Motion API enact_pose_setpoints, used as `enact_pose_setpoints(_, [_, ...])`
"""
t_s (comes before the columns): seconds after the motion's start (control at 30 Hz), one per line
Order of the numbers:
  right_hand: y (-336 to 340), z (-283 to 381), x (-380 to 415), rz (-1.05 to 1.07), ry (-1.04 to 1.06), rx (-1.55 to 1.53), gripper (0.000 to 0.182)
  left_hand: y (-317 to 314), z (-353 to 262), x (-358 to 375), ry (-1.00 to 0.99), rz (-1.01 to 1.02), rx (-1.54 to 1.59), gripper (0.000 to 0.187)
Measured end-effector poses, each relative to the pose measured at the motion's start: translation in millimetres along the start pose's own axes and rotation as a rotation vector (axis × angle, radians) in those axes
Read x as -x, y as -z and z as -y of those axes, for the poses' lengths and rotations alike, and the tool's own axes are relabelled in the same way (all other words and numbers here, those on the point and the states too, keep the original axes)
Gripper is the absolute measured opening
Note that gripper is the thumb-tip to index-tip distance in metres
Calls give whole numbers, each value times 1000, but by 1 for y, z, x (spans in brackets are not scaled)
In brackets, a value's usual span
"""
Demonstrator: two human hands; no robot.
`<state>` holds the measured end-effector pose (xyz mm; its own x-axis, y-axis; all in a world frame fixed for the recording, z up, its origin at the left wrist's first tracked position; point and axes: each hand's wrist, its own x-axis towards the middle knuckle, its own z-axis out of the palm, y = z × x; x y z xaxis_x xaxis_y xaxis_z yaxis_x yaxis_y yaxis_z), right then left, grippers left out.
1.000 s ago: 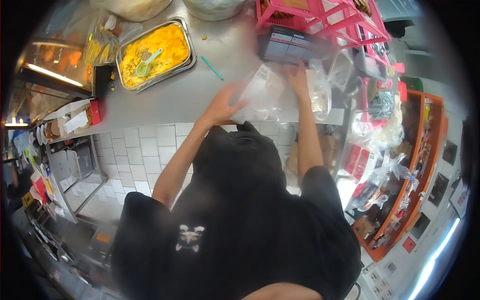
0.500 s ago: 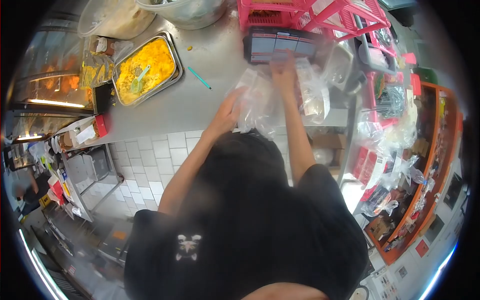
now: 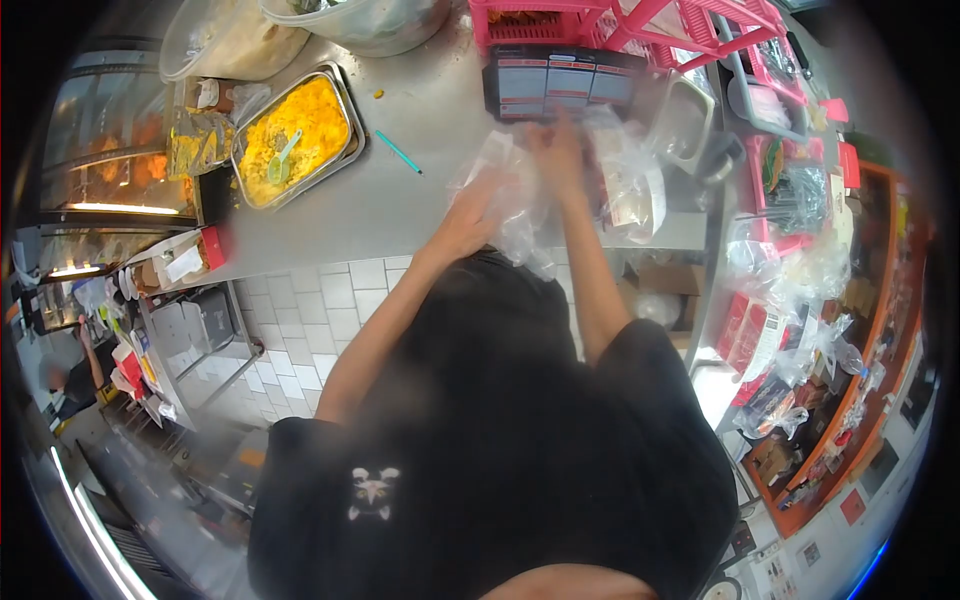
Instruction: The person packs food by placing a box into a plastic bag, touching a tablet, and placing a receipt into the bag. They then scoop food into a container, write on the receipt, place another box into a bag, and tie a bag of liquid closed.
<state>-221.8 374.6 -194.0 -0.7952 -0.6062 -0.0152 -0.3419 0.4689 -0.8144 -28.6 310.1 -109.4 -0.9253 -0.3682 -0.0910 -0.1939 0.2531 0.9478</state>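
Note:
My left hand is closed on a clear plastic bag at the front of the steel counter. Over the bag's far right side is my right hand, just below a dark tablet with a lit screen of boxes. Its fingers are blurred, and whether they grip the bag is not clear. Right of that hand lies another clear plastic bag with something pale and some red in it.
On the left, a metal tray holds yellow food and a green spoon. A teal pen lies on the counter. Pink racks and a metal container stand right. A person is far left.
My right hand has drawn back from the tablet's screen toward the bag in my left hand. The left hand has shifted slightly, still with the bag.

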Motion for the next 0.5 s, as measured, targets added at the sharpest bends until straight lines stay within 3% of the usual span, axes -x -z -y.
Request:
enact_pose_setpoints(0.2, [12,22,-11,74,10,-61,70,-1,2,0,11,4,-18,37])
enact_pose_setpoints(0.3, [15,26,-11,45,129,-62,74,-2,4,1,5,6,-65,38])
enact_pose_setpoints(0.37, [15,23,-5,-5,5,-215,78,0,1,1,22,10,-32,40])
enact_pose_setpoints(0.5, [-4,-16,11,-35,7,-197,83,0,5,4,77,24,35,43])
